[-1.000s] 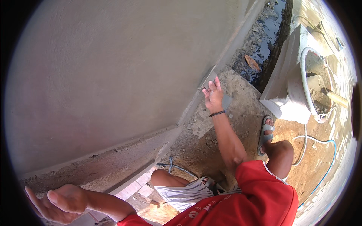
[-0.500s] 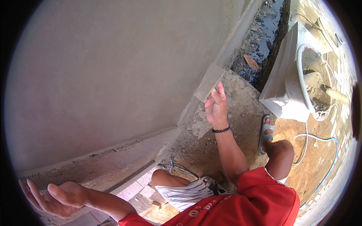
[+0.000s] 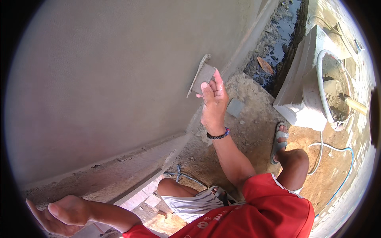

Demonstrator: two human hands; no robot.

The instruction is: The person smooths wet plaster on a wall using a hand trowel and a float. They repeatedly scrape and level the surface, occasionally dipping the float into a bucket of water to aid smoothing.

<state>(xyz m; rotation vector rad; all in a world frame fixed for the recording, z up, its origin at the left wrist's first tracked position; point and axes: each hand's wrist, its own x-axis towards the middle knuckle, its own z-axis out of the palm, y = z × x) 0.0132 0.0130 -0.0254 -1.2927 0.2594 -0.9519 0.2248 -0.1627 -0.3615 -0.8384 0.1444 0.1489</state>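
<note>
So the right hand (image 3: 214,99) has a flat grey plate (image 3: 205,78) pinched near one edge, jutting leftward (lumpy grey paste (image 3: 204,60) along the far side, lol), left hand (image 3: 65,214) just hanging loose.

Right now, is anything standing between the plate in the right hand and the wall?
Grey paste along the edge of the plate, held in the right hand, faces the wall; nothing else visible intervenes.
</note>
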